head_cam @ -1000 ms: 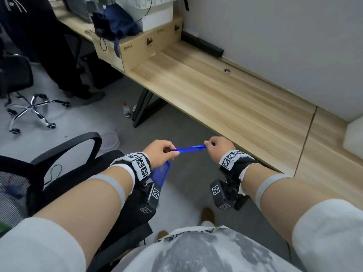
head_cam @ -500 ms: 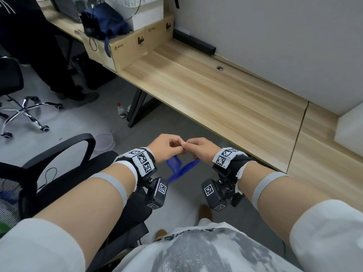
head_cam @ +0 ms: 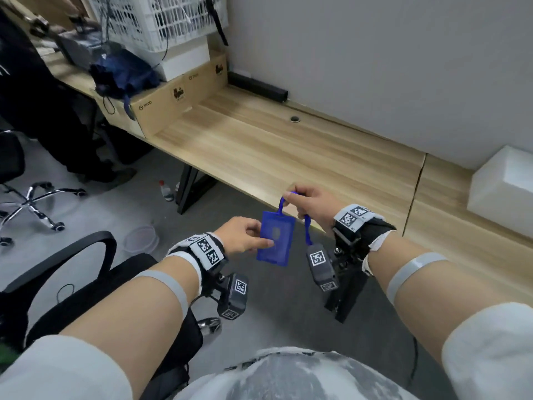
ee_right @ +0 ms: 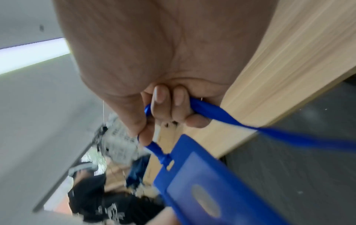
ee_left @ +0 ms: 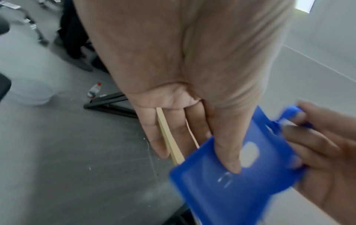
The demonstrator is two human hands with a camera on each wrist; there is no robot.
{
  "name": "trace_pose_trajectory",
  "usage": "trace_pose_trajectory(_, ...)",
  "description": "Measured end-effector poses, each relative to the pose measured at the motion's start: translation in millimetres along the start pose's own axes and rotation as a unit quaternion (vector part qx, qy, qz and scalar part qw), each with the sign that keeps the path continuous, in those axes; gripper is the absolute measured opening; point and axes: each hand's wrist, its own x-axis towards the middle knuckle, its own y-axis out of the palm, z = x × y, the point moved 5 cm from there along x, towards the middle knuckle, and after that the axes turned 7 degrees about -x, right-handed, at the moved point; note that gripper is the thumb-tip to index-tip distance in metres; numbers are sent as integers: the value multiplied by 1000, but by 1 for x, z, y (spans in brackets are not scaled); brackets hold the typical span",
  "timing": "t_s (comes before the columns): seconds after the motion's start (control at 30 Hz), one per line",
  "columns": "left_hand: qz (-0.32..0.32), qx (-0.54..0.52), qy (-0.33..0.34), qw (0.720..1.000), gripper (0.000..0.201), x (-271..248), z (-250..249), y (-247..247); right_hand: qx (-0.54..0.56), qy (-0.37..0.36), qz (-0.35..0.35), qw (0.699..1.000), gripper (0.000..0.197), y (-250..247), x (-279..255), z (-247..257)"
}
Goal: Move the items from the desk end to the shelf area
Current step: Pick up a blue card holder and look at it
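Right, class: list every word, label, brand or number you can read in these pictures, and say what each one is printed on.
"PICO": side of the cardboard box on the desk, beside a round logo.
Second print further along the same box: too small to read.
Black square-patterned tags on the wrist bands: coded markers, no words.
Blue badge holder: no text legible.

The room was evenly and softly lit, with a pale sheen on the wooden desk [head_cam: 288,145] and only faint shadows under it. The head view was fairly sharp in the middle but bent at the edges, where the white basket [head_cam: 155,18] leaned. Both wrist views were smeared by motion: the blue card holder [ee_left: 237,179] and its strap [ee_right: 250,127] were blurred, and a bright strip of light [ee_right: 32,56] glared white
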Motion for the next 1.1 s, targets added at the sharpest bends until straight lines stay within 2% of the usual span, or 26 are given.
trace_pose_trajectory(0.1,23,-66,-21,997,15,29,-30,47,17,54,-126,990,23,-78,-13,-30)
trace_pose_trajectory(0.17,39,-131,-21,990,14,49,-56,84,12,84,-180,980,19,-131,-27,-56)
trace_pose_trajectory(0.27,44,-251,-7,967,19,81,-102,144,78,105,-189,973,7,-191,-61,-94)
trace_pose_trajectory(0.33,41,-302,-5,952,15,99,-133,184,102,98,-207,968,16,-223,-88,-113)
trace_pose_trajectory(0.43,76,-332,-12,940,20,122,-175,247,58,57,-275,958,16,-267,-127,-124)
trace_pose_trajectory(0.53,113,-344,-3,932,20,143,-214,303,94,70,-318,941,32,-300,-155,-140)
trace_pose_trajectory(0.6,142,-335,9,931,27,155,-234,336,124,105,-310,937,33,-313,-166,-152)
trace_pose_trajectory(0.7,221,-256,25,941,43,168,-253,382,131,158,-282,937,33,-325,-173,-171)
trace_pose_trajectory(0.77,270,-199,38,941,42,176,-258,408,151,164,-284,932,32,-337,-180,-178)
trace_pose_trajectory(0.87,325,-151,46,933,46,192,-263,436,146,178,-281,932,28,-353,-194,-184)
trace_pose_trajectory(0.97,370,-113,55,921,48,204,-270,465,132,210,-308,919,34,-368,-211,-192)
trace_pose_trajectory(1.1,409,-117,56,903,51,217,-277,501,113,239,-339,903,38,-386,-230,-203)
